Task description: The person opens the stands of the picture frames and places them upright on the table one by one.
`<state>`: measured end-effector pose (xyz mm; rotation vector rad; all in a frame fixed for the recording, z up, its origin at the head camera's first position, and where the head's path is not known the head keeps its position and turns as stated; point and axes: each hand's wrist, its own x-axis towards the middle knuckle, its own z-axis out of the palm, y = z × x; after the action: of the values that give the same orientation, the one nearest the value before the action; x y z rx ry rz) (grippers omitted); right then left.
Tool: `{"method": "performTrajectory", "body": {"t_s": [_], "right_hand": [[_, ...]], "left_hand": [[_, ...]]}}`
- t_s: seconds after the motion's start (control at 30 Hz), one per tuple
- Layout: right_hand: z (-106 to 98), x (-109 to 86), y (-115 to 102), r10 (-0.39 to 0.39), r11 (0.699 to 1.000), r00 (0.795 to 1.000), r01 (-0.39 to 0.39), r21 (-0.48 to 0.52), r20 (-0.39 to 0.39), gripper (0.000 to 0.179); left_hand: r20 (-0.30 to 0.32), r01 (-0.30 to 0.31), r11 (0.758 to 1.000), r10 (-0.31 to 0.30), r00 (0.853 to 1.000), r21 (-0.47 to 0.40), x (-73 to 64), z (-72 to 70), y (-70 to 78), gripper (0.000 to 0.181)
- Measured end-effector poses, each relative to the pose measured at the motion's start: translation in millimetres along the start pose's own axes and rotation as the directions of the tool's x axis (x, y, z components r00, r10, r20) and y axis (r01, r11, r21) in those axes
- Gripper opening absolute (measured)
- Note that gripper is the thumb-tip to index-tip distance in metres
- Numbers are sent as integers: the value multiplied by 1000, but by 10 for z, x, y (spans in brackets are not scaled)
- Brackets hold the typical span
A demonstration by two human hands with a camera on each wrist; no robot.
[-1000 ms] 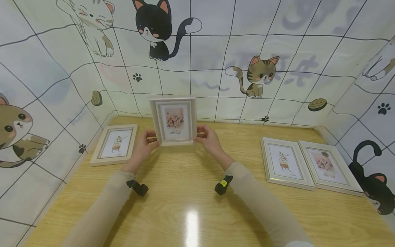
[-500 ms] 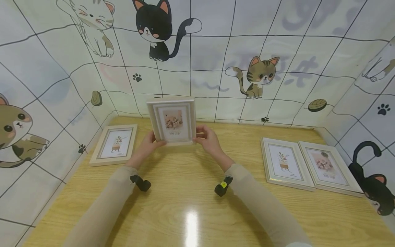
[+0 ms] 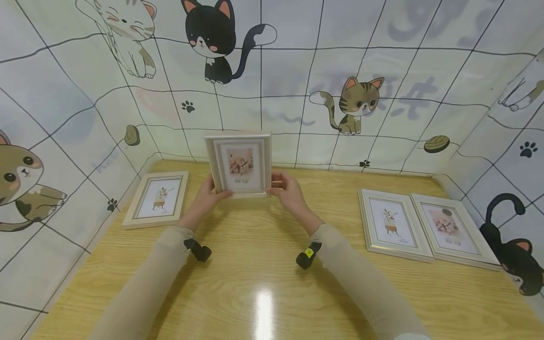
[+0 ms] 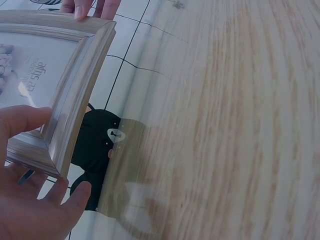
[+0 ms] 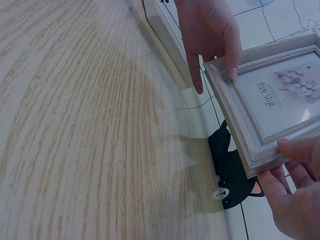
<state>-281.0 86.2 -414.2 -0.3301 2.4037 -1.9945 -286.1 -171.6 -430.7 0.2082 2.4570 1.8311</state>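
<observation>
The left hand [image 3: 207, 200] and right hand [image 3: 290, 193] grip a picture frame [image 3: 241, 165] near its lower corners, at 12 o'clock (roughly upright). Seemingly a positioning step; the next move likely calls for even support.

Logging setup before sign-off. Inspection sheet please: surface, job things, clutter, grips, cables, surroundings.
Surface: wood-grain table, glossy, with a glare streak.
Job's things: raised flower frame facing the head camera; left plant frame lying flat; right plant frame and lying flower frame side by side.
Clutter: nothing seen.
Grips: left grip and right grip hold the raised flower frame near its lower corners.
Cables: nothing seen.
Surroundings: cat-print backdrop behind and both sides.
</observation>
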Motion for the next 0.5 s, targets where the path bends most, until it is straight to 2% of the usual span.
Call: {"method": "performTrajectory", "body": {"t_s": [0.13,0.37,0.5], "right_hand": [[-5,14,7,4,1000,1000,-4,8,1,39],[-11,16,5,17,1000,1000,-17,9,-4,42],[-13,22,16,15,1000,1000,-15,10,-8,41]], "left_hand": [[-8,-2,1000,2,1000,-8,5,-5,2,78],[-21,-45,998,46,999,49,-41,-6,-19,75],[-20,-53,997,54,998,51,-56,-10,-22,74]]}}
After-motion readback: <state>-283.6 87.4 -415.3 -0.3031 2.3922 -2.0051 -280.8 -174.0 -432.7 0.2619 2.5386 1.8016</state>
